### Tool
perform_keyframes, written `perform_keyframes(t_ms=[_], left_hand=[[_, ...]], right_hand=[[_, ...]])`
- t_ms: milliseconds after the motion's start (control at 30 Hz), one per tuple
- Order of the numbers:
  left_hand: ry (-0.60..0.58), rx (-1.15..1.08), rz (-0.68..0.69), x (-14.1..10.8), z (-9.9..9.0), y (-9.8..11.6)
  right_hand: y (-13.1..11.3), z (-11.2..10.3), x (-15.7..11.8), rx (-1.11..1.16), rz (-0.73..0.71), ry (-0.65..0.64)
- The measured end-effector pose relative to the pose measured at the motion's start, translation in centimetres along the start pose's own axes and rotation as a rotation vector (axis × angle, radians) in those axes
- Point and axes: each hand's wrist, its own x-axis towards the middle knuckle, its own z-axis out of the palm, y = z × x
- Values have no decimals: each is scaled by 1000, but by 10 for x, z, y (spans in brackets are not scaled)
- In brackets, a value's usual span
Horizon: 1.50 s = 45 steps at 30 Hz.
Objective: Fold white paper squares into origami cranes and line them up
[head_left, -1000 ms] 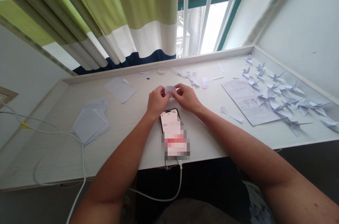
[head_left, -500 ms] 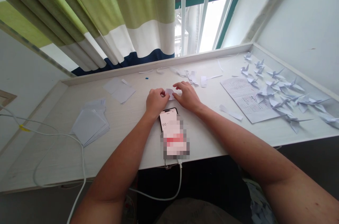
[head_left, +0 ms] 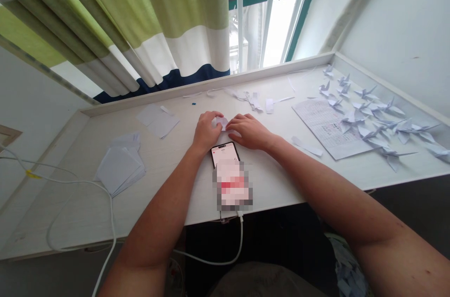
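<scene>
A small piece of white paper (head_left: 221,122) lies on the white desk between my two hands, partly hidden by fingers. My left hand (head_left: 206,130) holds its left side, with thumb and fingers bent around the edge. My right hand (head_left: 249,130) is at its right side, fingers together and bent, tips touching the paper. Just below the hands lies a phone (head_left: 228,152) with a lit screen, its lower part blurred out and a white cable plugged into its bottom end.
Folded paper cranes (head_left: 365,108) crowd the right end, some on a printed sheet (head_left: 323,128). Loose square sheets (head_left: 119,168) are stacked at left, more paper (head_left: 158,120) behind them. Paper scraps (head_left: 255,100) lie near the back ledge. A white cable (head_left: 112,222) hangs over the front edge.
My right hand has moved slightly left and lowered its raised fingers onto the paper. My left hand stays at the paper's left side, its fingers shifted a little. The view has tilted slightly.
</scene>
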Motion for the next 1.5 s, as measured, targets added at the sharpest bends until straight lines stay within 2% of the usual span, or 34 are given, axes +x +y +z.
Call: perform_keyframes(t_ms=[67,167,267,400,533,633,800,900,1067,1200,1367,1500], left_hand=[[-73,26,89,2,-7,-3],[-88,97,180,6,-17,-8],[-165,162,277,10,-25,-10],[-330,270,393,17,-33,-7],[-383,350,502,30,-42,0],[-487,378,605,44,-48,1],[-585,339,599,59,-52,-10],[-524,283,579,54,-50,-23],[-318,73,557,38,-39,-43],[-170,-63,461,27,-31,-49],[-141,-204,355,21,-31,-52],[-161,-223,383,24,-33,-54]], right_hand=[[2,-1,0,25,10,7],[4,-1,0,39,13,7],[6,0,0,38,18,15],[11,0,0,43,10,54],[19,0,0,45,4,82],[26,1,0,53,1,82],[32,0,0,79,-6,72],[32,0,1,87,-12,65],[31,1,2,98,-15,77],[31,2,3,118,-9,92],[33,2,4,145,17,80],[34,1,5,189,35,81]])
